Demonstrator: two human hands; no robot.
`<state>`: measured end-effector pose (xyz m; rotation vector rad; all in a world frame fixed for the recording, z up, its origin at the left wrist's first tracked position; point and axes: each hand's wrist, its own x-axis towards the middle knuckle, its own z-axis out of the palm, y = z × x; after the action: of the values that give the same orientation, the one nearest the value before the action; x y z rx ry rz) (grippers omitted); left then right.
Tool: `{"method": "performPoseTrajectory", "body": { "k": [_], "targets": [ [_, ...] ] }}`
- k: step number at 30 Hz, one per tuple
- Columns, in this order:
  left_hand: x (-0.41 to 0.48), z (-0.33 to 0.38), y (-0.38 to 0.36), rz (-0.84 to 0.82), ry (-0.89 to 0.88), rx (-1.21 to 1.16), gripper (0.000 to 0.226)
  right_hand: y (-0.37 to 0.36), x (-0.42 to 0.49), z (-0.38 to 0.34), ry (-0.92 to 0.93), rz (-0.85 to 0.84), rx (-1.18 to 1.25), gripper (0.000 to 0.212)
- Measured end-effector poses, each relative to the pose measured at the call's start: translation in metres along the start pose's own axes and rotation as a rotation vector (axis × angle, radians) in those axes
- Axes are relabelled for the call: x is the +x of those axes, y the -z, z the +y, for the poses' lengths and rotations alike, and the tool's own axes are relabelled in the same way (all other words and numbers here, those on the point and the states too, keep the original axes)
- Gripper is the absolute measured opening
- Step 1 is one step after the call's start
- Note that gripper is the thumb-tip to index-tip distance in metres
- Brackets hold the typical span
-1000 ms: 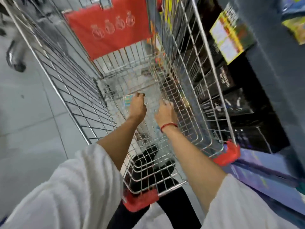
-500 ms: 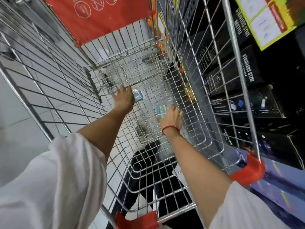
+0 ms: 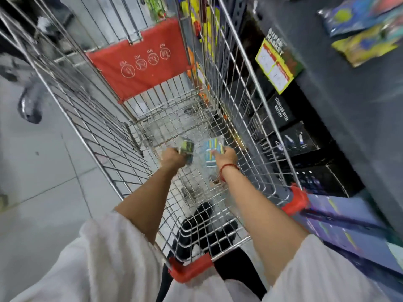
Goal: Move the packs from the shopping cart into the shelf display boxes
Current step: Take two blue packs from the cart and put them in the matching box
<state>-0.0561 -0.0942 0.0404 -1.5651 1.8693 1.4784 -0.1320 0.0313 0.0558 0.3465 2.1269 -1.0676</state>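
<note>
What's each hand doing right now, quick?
Left hand: closed on a greenish pack.
Right hand: closed on a blue striped pack.

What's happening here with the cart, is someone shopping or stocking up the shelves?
It looks like stocking. A person in white sleeves reaches into a wire shopping cart with both arms. The left hand grips a small greenish pack, and the right hand grips a blue striped pack. Both packs are inside the cart, not yet at the dark shelf on the right.
</note>
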Motion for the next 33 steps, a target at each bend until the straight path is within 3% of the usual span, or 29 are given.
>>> {"method": "performPoseTrajectory", "body": {
  "k": [7, 12, 19, 25, 29, 33],
  "targets": [
    [-0.081, 0.054, 0.017, -0.086, -0.204, -0.352, 0.025, 0.053, -0.057, -0.039, 0.232, 0.135, 0.164, 0.037],
    [-0.145, 0.096, 0.026, -0.199, -0.364, -0.491, 0.006, 0.106, -0.098, -0.053, 0.349, 0.171, 0.327, 0.030],
    [-0.229, 0.167, -0.001, -0.361, -0.575, -0.453, 0.015, 0.208, -0.155, -0.066, 0.531, 0.412, 0.377, 0.021],
    [-0.300, 0.216, -0.055, -0.535, -0.700, -0.401, 0.007, 0.294, -0.195, -0.050, 0.520, 0.644, 0.430, 0.038],
    [-0.339, 0.236, -0.112, -0.634, -0.730, -0.319, 0.006, 0.350, -0.213, -0.018, 0.533, 0.802, 0.485, 0.027],
    [-0.382, 0.241, -0.179, -0.786, -0.764, -0.219, 0.002, 0.405, -0.237, 0.025, 0.413, 0.980, 0.494, 0.016]
  ]
}}
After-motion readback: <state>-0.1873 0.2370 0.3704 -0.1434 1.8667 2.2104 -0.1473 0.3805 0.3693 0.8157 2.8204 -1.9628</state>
